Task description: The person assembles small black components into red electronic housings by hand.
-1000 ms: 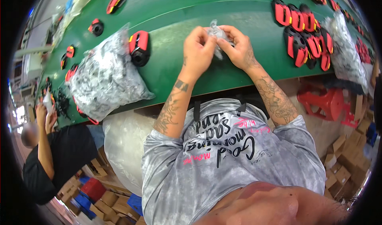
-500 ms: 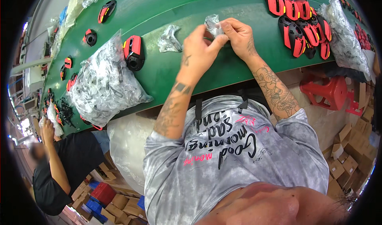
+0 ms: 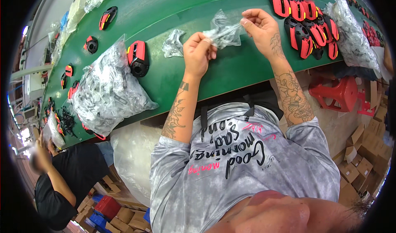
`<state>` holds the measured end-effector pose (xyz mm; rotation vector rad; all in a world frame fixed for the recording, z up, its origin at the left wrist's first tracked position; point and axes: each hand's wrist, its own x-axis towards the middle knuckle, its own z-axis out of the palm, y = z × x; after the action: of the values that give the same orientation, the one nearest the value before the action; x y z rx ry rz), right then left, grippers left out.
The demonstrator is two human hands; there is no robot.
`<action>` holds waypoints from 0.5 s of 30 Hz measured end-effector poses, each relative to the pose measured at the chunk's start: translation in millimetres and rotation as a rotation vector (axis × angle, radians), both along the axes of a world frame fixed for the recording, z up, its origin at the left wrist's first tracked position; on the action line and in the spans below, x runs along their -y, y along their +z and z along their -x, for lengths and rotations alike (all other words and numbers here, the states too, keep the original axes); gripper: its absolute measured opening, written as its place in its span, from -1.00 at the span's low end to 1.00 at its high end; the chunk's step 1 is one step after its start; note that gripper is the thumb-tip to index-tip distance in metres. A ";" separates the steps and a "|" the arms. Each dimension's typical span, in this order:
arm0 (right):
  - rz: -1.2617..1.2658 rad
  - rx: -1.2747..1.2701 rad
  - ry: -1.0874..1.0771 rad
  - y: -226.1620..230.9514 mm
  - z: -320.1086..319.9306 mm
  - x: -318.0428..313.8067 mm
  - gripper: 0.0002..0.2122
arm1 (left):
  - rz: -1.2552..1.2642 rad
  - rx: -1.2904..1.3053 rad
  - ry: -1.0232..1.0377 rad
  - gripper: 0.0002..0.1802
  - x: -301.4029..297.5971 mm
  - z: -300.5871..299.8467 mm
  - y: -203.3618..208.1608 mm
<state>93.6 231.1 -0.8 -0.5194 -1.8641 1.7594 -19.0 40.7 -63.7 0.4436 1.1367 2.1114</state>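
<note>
Your left hand [image 3: 199, 51] has its fingers pinched shut on one end of a small, crinkled bag of clear plastic film [image 3: 225, 34], which spans the gap between your hands over the long green counter [image 3: 235, 70]. The fingers of your right hand [image 3: 262, 25] sit close together by its far edge; whether they grip the film, you can't tell from here. Pull unevenly and that thin film could tear or slip from a shallow pinch. Anything small inside, too blurred to make out, could then spill. The second small, clear, crumpled plastic bag [image 3: 173, 43] lies just beside your left hand, so a wide sweep could knock it toward the bulging clear plastic sack of dark parts [image 3: 111, 88].
</note>
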 end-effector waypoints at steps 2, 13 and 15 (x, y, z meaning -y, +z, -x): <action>-0.009 0.038 0.000 -3.2 0.9 4.0 -0.85 | -0.102 0.060 -0.036 -0.84 -1.3 2.2 6.4; -0.863 0.058 0.176 14.6 -8.1 20.1 -0.78 | -0.216 0.257 -0.113 -0.84 -1.0 13.4 13.5; -0.797 0.059 0.141 21.7 -10.8 22.2 -0.80 | -0.240 0.268 -0.129 -0.83 -1.7 14.9 11.7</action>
<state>104.4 208.9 21.0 -0.1275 -2.4641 0.9322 -33.9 42.4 -52.0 0.3208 0.6889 2.1254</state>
